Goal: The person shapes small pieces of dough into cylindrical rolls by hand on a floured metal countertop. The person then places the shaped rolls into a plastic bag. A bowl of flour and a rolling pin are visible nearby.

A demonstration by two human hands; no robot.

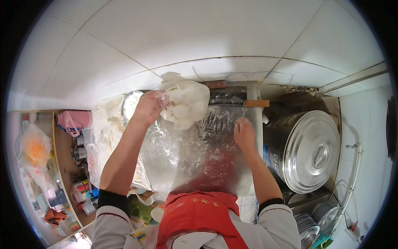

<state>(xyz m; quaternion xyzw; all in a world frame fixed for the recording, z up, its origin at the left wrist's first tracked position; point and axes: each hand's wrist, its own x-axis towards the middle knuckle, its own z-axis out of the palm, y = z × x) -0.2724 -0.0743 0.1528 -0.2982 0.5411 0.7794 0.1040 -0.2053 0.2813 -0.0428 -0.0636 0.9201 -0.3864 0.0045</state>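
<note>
My left hand [151,107] grips the left edge of a whitish, translucent plastic bag [191,102]. Pale lumps seem to show through the bag, but what they are is unclear. The bag is at the back of a flour-dusted steel worktop [186,162]. Over the right part of that worktop, my right hand [245,132] is blurred, with fingers curled in and nothing visible in them. Just beyond it lies a broad-bladed knife [228,98] with a wooden handle [256,103] pointing right. Partly behind my left hand stands a round bowl of white powder [131,102].
A large lidded steel pot [312,152] stands right of the worktop, with stacked plates [325,211] below. Plastic bags [104,146] cover the left side. Farther left are a pink thermos jug [74,119] and shelves. A white tiled wall [211,31] rises behind.
</note>
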